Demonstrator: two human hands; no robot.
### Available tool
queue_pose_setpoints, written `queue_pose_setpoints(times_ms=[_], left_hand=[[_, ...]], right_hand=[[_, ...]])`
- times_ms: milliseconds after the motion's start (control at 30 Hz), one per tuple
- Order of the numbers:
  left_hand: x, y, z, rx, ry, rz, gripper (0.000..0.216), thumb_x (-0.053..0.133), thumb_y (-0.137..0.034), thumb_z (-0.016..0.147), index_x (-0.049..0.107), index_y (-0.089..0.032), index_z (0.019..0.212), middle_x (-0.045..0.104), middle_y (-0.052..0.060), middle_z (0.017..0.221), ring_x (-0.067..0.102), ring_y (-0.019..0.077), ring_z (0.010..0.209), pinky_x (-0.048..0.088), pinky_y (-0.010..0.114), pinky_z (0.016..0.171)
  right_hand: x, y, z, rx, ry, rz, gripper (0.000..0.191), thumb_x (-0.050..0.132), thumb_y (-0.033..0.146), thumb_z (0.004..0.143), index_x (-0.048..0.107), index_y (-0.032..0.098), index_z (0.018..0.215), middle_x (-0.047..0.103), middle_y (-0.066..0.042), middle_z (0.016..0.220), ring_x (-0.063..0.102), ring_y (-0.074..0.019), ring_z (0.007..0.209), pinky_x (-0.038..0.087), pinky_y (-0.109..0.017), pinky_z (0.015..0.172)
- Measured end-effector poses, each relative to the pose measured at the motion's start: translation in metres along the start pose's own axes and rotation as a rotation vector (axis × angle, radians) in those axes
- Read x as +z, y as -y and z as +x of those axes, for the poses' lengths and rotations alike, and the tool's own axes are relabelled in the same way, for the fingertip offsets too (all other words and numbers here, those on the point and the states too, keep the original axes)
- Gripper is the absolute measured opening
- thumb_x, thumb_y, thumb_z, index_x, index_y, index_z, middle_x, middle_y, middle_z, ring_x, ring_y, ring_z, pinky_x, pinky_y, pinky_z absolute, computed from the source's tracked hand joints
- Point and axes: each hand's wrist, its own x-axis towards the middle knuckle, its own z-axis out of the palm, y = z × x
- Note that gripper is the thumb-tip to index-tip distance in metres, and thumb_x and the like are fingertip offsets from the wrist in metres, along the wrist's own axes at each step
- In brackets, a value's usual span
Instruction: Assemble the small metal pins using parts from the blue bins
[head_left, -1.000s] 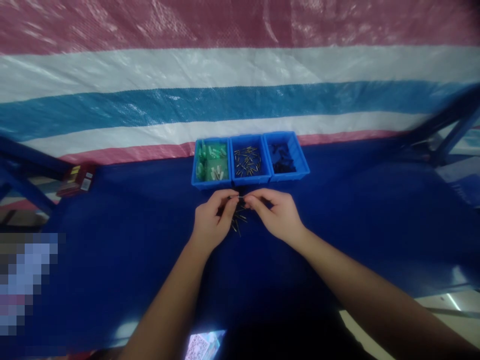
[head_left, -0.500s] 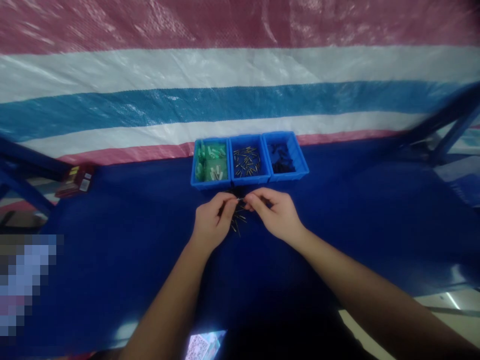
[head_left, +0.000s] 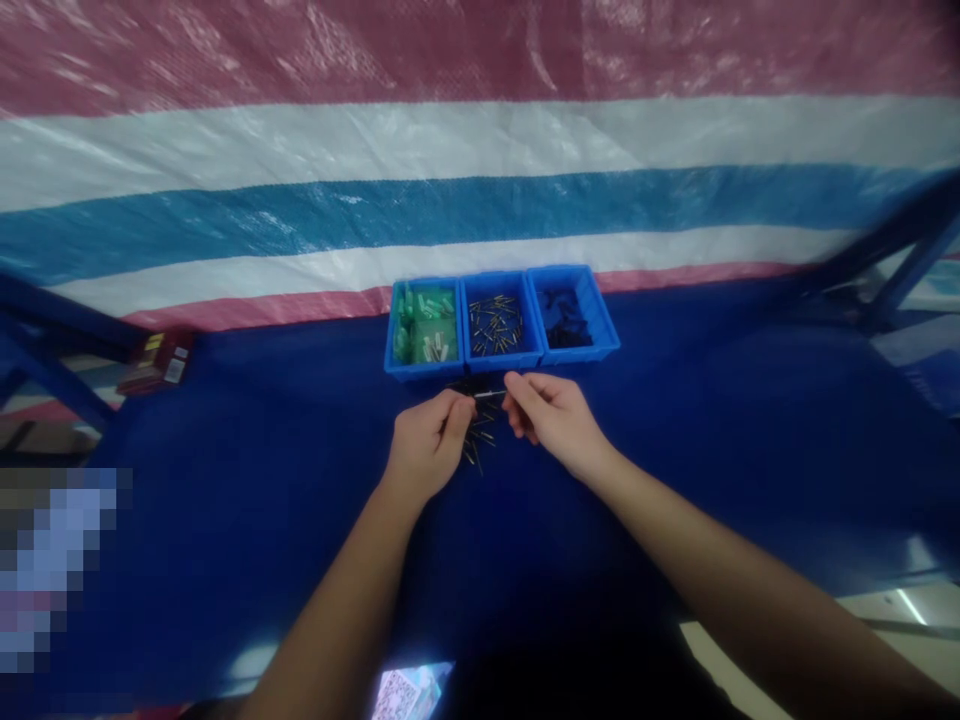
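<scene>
A slim, pale metallic rod (head_left: 490, 394) spans the gap between my two hands, just in front of the bins. My left hand (head_left: 426, 442) is closed in a pinch on its left end. The thumb and forefinger of my right hand (head_left: 556, 420) pinch at the rod's other end, with the remaining fingers curled. What lies inside either pinch is hidden. Beneath the hands, a loose pile of thin dark and brass-coloured pins (head_left: 480, 436) lies on the blue tabletop (head_left: 300, 470), partly covered by my left fingers.
Three blue bins stand side by side: the left bin (head_left: 424, 373) holds green bags and small whitish pieces, the middle bin (head_left: 502, 361) thin brass-coloured pins, the right bin (head_left: 581, 355) dark pieces. A dark red box (head_left: 157, 362) sits far left. Striped sheeting (head_left: 480, 130) hangs behind.
My right hand has shifted slightly right, away from my left hand, so more of the rod shows between them. My left hand stays nearly in place.
</scene>
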Motion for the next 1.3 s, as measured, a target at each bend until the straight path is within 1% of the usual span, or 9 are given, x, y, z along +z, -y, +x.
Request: queue_pose_setpoints(times_ms=[100,200,267,400,500,667,900,1067,1300], left_hand=[[0.001,0.001,-0.001,-0.016,-0.013,-0.003,0.033,0.047,-0.035,0.104,0.07,-0.018,0.085,0.068,0.0,0.064,0.065,0.0115,0.06,0.048,0.022,0.058],[0.001,0.001,-0.001,-0.012,-0.017,0.003,0.034,0.046,-0.035,0.104,0.07,-0.018,0.087,0.068,0.001,0.063,0.065,0.0116,0.06,0.048,0.022,0.058],[0.001,0.0,-0.001,-0.009,-0.015,0.006,0.034,0.046,-0.035,0.104,0.071,-0.018,0.087,0.068,0.001,0.063,0.065,0.0117,0.06,0.048,0.022,0.058],[0.0,0.0,0.0,-0.008,-0.011,0.007,0.033,0.046,-0.034,0.104,0.071,-0.018,0.087,0.068,0.001,0.063,0.065,0.0118,0.061,0.049,0.022,0.06],[0.0,0.0,0.0,-0.003,-0.019,0.011,0.032,0.047,-0.033,0.103,0.071,-0.018,0.088,0.068,0.0,0.064,0.066,0.0116,0.062,0.05,0.022,0.063],[0.001,0.001,-0.001,-0.002,-0.026,0.009,0.03,0.049,-0.032,0.103,0.071,-0.018,0.089,0.069,0.001,0.066,0.066,0.0118,0.063,0.051,0.023,0.065],[0.002,0.002,-0.001,0.0,-0.029,-0.002,0.03,0.048,-0.032,0.103,0.071,-0.018,0.089,0.068,0.001,0.065,0.066,0.0118,0.062,0.05,0.022,0.06],[0.002,0.003,-0.001,0.002,-0.028,0.0,0.03,0.048,-0.032,0.103,0.071,-0.018,0.088,0.068,0.001,0.065,0.065,0.0114,0.061,0.049,0.021,0.059],[0.003,-0.002,0.002,-0.01,-0.052,0.041,0.017,0.064,-0.033,0.094,0.068,-0.021,0.106,0.064,-0.005,0.065,0.056,0.0073,0.05,0.047,0.018,0.055]], right_hand=[[-0.002,0.0,0.004,0.029,-0.068,0.077,0.045,0.067,0.061,0.086,0.069,0.017,0.076,0.061,0.001,0.058,0.053,-0.0081,0.045,0.034,-0.018,0.036],[-0.004,0.001,0.006,-0.018,-0.06,0.11,0.042,0.067,0.056,0.088,0.072,0.019,0.106,0.07,-0.001,0.072,0.057,-0.0084,0.049,0.038,-0.019,0.039],[-0.004,0.001,0.007,-0.041,-0.041,0.084,0.044,0.066,0.053,0.09,0.068,0.019,0.118,0.073,-0.002,0.078,0.059,-0.009,0.05,0.039,-0.02,0.04],[-0.002,-0.003,0.005,-0.155,-0.085,-0.135,0.023,0.067,0.04,0.09,0.071,0.017,0.095,0.074,-0.003,0.077,0.063,-0.0111,0.058,0.049,-0.024,0.054],[-0.003,-0.007,0.002,-0.294,-0.113,-0.348,0.012,0.068,0.028,0.088,0.072,0.019,0.095,0.076,-0.004,0.085,0.069,-0.015,0.073,0.053,-0.029,0.066],[-0.005,-0.01,0.001,-0.423,-0.041,-0.61,0.02,0.067,0.016,0.084,0.071,0.023,0.102,0.076,-0.003,0.096,0.068,-0.0175,0.079,0.055,-0.032,0.07],[-0.004,-0.009,0.001,-0.422,0.026,-0.774,0.02,0.068,0.009,0.08,0.071,0.021,0.096,0.075,-0.004,0.09,0.065,-0.0199,0.082,0.055,-0.036,0.077],[-0.004,-0.01,0.001,-0.422,-0.008,-0.692,0.021,0.065,0.009,0.081,0.071,0.022,0.096,0.074,-0.003,0.085,0.066,-0.0189,0.08,0.054,-0.034,0.074],[-0.002,-0.007,0.003,-0.308,-0.072,-0.142,0.02,0.073,0.028,0.082,0.07,0.021,0.101,0.071,-0.002,0.083,0.065,-0.0144,0.073,0.053,-0.029,0.066]])
